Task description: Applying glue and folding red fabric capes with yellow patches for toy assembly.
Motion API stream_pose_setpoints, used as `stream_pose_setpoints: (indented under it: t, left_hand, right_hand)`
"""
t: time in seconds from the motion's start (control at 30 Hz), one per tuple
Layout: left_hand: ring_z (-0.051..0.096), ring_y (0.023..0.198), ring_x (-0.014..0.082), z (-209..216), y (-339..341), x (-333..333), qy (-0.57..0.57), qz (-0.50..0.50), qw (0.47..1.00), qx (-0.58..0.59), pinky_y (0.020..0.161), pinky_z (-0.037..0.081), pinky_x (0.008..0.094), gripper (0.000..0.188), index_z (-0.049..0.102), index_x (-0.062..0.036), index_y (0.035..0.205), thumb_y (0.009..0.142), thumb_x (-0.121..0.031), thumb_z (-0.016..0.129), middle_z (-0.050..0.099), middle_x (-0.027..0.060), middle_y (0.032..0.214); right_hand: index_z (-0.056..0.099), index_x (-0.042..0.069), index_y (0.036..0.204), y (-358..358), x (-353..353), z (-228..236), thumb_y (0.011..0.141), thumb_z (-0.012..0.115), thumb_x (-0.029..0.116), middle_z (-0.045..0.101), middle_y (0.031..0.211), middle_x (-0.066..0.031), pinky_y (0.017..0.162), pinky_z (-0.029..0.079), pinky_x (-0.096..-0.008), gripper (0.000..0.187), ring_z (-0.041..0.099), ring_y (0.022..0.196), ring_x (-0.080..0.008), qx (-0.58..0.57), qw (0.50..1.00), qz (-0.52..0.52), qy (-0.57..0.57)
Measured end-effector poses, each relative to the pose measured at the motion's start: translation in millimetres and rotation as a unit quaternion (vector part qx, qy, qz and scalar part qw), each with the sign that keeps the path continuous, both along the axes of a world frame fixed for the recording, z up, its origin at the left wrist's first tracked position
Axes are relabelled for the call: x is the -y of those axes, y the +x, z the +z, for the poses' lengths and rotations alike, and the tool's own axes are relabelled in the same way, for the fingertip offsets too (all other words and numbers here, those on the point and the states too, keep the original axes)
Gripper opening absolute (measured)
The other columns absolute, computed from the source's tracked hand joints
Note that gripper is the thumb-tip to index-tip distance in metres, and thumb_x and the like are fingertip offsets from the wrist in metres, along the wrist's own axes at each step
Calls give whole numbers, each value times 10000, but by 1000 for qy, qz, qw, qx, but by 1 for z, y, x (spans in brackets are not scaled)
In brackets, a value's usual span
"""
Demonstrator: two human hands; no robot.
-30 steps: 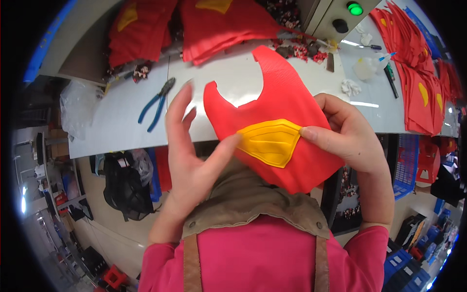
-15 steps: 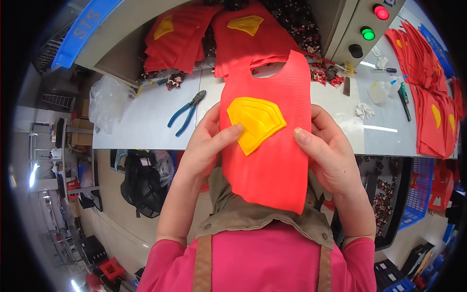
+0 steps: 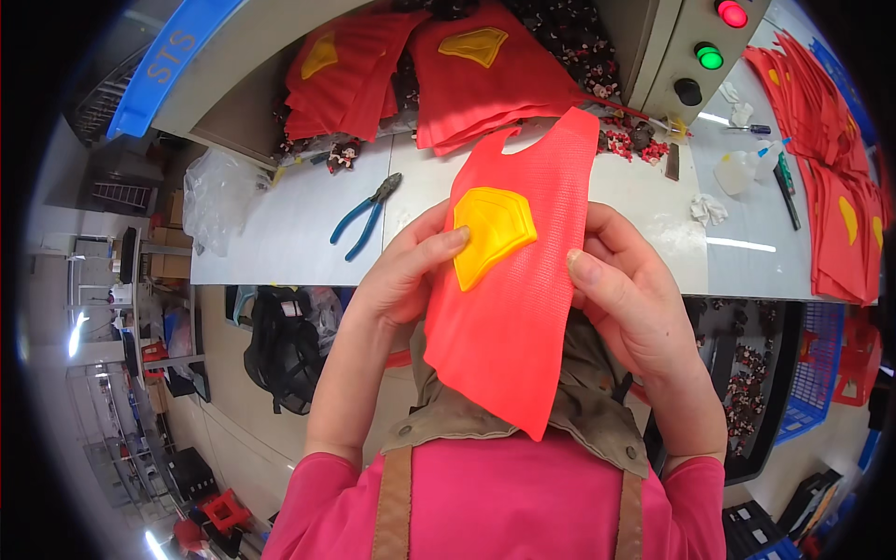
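Between my hands I hold up a red ribbed cape with a curved neck cutout at its top and a raised yellow shield-shaped emblem on its face. My left hand pinches the cape's left edge, its thumb resting on the emblem's edge and its fingers behind the fabric. On the right edge, my right hand grips with its thumb at the front; its other fingers are partly hidden. The cape hangs tilted, its lower corner over my brown apron.
Blue-handled pliers lie on the white table. Piles of red capes rest at the back, and more capes at the right. A clear plastic bag, a small bottle and a blue basket are also around.
The cape has turned and tilted, its right side angling away and its lower corner swinging left and down. Both hands keep their hold; the view has shifted slightly.
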State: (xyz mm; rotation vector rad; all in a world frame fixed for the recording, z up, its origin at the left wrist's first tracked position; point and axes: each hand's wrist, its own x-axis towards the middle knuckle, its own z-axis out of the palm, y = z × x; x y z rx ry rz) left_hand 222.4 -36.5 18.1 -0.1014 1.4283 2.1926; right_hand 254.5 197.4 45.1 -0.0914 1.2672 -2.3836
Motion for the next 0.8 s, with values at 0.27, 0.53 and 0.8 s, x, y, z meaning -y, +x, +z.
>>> stream_pose_setpoints:
  t: [0.27,0.53,0.8]
  left_hand:
    - [523,1250,196,0,-2,3,55,-45,997,38,1062,420,337,650,412,20,1405,879,-254,677,536,124,1352]
    - [552,659,126,-122,11,7,406,41,899,160,681,436,263,374,527,-75,1172,984,-389,453,566,65,952]
    - [503,613,122,-88,27,-7,456,-27,866,204,669,413,280,390,513,-67,1133,982,-415,420,508,51,883]
  right_hand:
    - [372,-38,1384,-2,3,1,958,575,221,539,1279,-161,960,472,-336,539,575,1165,-220,-16,1000,18,-16]
    - [342,-42,1429,4,24,16,948,540,97,504,1333,-187,999,453,-352,539,541,1214,-241,-97,995,34,-10]
    - [346,-53,1420,-3,24,-1,954,503,33,505,1323,-196,1013,444,-359,499,536,1201,-230,-165,984,15,71]
